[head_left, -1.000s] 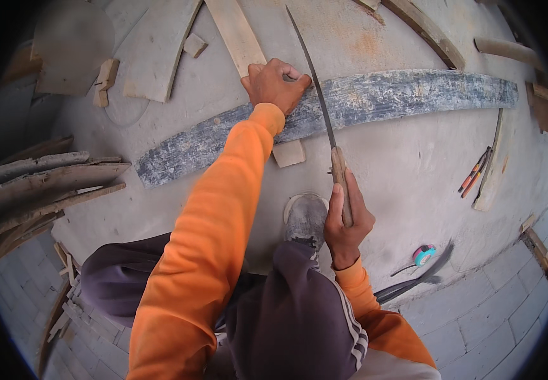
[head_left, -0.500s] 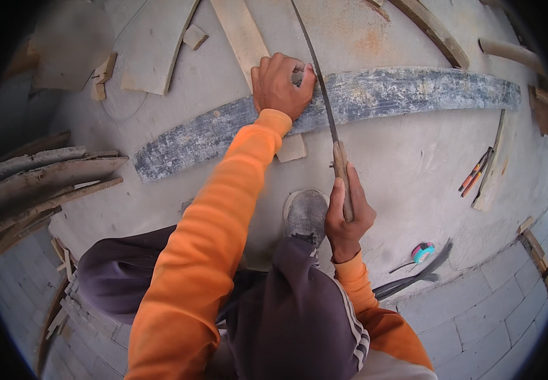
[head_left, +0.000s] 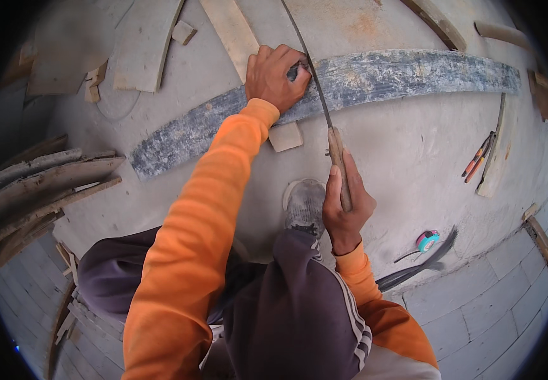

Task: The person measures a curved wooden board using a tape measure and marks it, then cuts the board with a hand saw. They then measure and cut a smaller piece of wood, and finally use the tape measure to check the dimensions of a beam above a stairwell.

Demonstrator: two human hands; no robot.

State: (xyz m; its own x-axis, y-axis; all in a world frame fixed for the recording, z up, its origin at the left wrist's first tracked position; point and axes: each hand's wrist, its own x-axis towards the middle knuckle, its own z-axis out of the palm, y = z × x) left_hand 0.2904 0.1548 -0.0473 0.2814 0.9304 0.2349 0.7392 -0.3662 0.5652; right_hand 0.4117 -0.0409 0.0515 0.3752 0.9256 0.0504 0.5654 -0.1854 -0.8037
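Note:
A curved plank (head_left: 413,77), its face smeared blue-grey and white, lies across the floor in front of me. My left hand (head_left: 276,77) bears down on it with curled fingers, the thumb and forefinger beside a saw blade. That saw (head_left: 318,88) has a long, thin dark blade crossing the plank and a worn wooden handle. Around the handle, my right hand (head_left: 348,212) is closed, its thumb laid along the wood. Whether the blade has cut into the plank cannot be made out. A pale wood end (head_left: 286,137) juts from under the plank's near edge.
Curved boards (head_left: 52,180) are stacked at the left. Pale planks (head_left: 150,44) lie at the far left. To the right are pliers (head_left: 478,157) beside a wood strip (head_left: 497,152), a turquoise tape measure (head_left: 427,240) and dark strips (head_left: 423,269). My shoe (head_left: 305,202) stands near the saw handle.
The whole view has shifted slightly, so the floor items sit higher in the picture. Both hands keep their holds, and the saw's position on the plank looks nearly the same.

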